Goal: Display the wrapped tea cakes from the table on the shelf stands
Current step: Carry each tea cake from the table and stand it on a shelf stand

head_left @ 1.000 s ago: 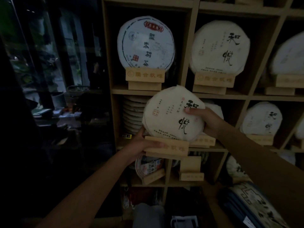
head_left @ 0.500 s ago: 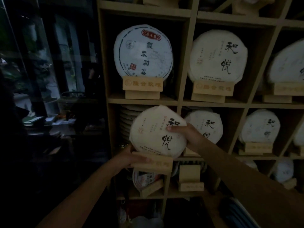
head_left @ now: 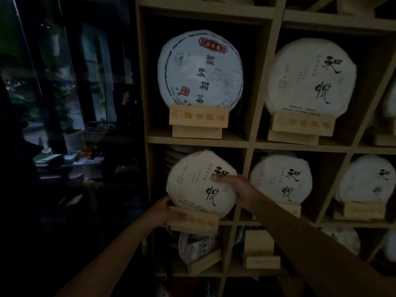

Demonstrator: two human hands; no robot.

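Dim wooden shelf (head_left: 249, 144) is filling the view. Left hand (head_left: 166, 212) is gripping a wooden stand (head_left: 196, 221) at the lower-left cubby's front edge; right hand (head_left: 237, 190) is pinching the wrapped tea cake (head_left: 192, 183) sitting upright in that stand.

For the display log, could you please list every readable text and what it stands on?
"和悦": held tea cake, gripped by right hand.
"和悦": upper-right cake and middle cake.
"CHINA": part of the edge print on blue-ringed cake; its other characters unclear.
Gold characters on wooden stand: blurred.
Stand in left hand: blurred.
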